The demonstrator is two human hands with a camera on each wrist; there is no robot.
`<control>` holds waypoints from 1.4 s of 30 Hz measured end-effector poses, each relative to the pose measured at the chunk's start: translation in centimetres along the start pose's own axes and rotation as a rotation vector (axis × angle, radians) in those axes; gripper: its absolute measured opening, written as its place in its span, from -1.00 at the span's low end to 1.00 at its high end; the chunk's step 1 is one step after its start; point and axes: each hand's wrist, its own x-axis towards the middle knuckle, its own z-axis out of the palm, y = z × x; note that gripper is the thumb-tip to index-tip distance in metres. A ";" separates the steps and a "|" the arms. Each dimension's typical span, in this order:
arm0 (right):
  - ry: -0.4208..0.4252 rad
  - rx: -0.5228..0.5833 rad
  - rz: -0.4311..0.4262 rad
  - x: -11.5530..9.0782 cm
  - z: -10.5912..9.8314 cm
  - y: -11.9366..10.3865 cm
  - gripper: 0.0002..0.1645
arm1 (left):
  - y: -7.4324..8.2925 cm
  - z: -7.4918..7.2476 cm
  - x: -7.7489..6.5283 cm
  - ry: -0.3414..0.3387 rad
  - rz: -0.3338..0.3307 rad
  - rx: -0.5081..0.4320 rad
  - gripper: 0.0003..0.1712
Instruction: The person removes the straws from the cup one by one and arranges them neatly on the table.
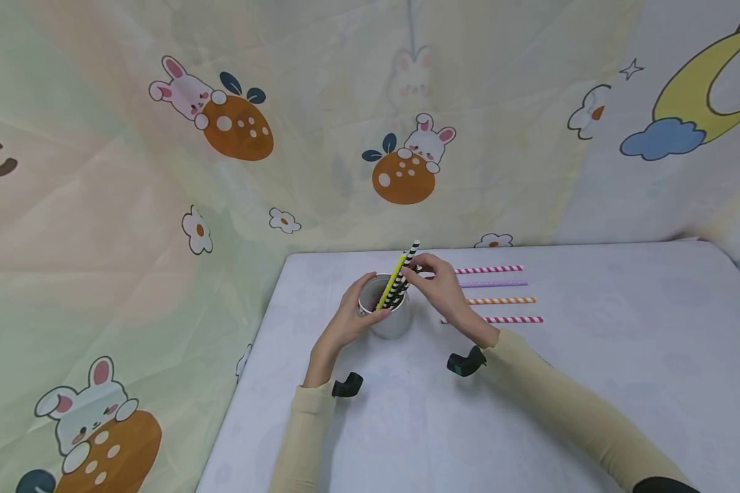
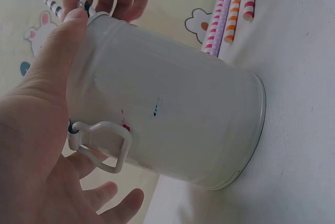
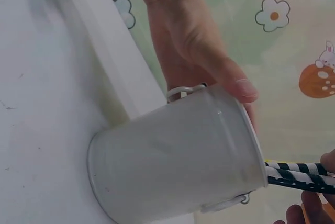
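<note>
A small white metal bucket (image 1: 391,329) with little side handles (image 2: 107,145) stands upright on the table. My left hand (image 1: 348,316) holds it from the left, thumb at the near side of the rim and fingers round the far side. Out of its mouth lean a yellow straw (image 1: 390,282) and black-and-white striped straws (image 3: 293,169). Over the right side of the rim, my right hand (image 1: 439,282) pinches the black-and-white straws between thumb and fingers. Their lower ends are inside the bucket, hidden by its wall in both wrist views.
Right of the bucket several paper straws lie in a row: a pink-striped one (image 1: 493,269) at the back, then a lilac one (image 1: 499,283), an orange-striped one (image 1: 506,300) and another pink-striped one (image 1: 518,320). A cloth printed with rabbits (image 1: 240,127) hangs behind the table (image 1: 592,383).
</note>
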 end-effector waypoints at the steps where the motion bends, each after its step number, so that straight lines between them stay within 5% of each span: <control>1: 0.003 0.001 -0.003 0.1 -0.1 -0.1 -0.69 | 0.0 0.0 0.0 0.000 -0.004 0.001 -0.01; 42: 0.163 0.118 -0.029 0.2 -5.9 -3.4 -0.50 | 0.1 0.2 0.1 -0.003 0.011 -0.022 -0.01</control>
